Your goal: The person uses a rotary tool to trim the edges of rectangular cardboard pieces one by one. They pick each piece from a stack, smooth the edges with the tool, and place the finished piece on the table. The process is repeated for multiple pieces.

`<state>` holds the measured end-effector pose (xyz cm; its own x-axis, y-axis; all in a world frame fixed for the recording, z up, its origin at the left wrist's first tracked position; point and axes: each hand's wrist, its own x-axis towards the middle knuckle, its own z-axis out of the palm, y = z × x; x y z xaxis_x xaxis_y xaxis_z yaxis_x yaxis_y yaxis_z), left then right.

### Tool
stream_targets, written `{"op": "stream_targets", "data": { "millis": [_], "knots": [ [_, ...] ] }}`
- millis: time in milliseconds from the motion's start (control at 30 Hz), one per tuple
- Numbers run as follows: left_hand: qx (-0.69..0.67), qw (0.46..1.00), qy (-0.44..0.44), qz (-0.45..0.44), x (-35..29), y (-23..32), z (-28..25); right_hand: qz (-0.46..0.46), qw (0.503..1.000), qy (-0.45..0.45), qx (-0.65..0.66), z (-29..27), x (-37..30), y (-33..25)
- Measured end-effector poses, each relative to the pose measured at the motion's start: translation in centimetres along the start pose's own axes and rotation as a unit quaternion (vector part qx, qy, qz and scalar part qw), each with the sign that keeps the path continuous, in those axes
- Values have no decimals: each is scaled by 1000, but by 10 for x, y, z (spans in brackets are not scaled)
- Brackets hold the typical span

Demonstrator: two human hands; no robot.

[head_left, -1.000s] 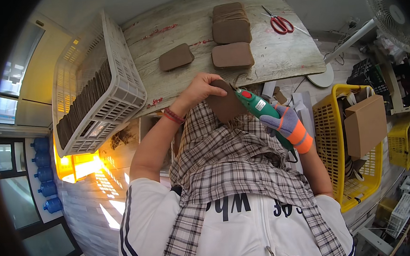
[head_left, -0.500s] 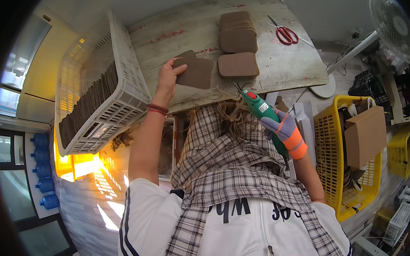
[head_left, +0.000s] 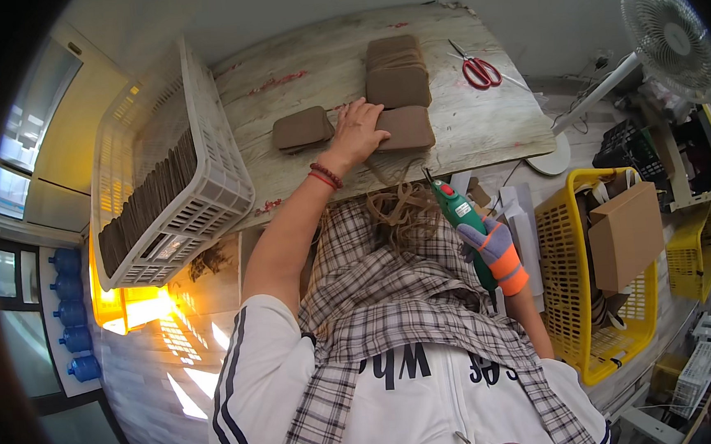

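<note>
Two hands: left [head_left: 355, 134] touching rounded brown stack [head_left: 409, 127], cloth-gloved right [head_left: 495, 248] gripping tool [head_left: 457, 207].

Downward wide fisheye view from head height

we see daylight filling the room, strongest at the left, where the window [head_left: 34, 112] washes out toward white. below it, the yellow basket [head_left: 135, 307] glares so hard that its detail burns away, and hard-edged sun patches lie across the floor [head_left: 156, 376]. a small spot at the top right is overexposed too. we find the desk [head_left: 278, 58] softly lit, with faint shadows beside the brown pieces [head_left: 398, 87], while the black crate [head_left: 620, 141] sinks into gloom. the left hand [head_left: 355, 131] looks reasonably sharp; the fisheye bows straight edges, and black swallows the corners.
</note>
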<state>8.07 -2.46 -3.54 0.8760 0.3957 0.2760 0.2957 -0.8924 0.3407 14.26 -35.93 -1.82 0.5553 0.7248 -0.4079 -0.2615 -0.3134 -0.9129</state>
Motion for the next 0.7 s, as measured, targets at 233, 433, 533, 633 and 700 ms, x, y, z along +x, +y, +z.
{"op": "stream_targets", "data": {
  "millis": [233,433,533,633,700],
  "knots": [
    [-84,990,114,-2,0,12,2,-9,1000,2,11,-2,-4,3],
    [-246,960,125,-55,-9,14,-9,-22,1000,-1,15,-1,-4,-4],
    [-467,862,141,-137,-22,18,-4,-29,999,4,16,-1,-3,-4],
    [-712,642,188,-214,-33,55,-11,-49,998,23,19,0,1,-2],
    [-809,499,204,-234,-37,75,-11,-67,997,44,6,5,0,-8]
  ]
}}
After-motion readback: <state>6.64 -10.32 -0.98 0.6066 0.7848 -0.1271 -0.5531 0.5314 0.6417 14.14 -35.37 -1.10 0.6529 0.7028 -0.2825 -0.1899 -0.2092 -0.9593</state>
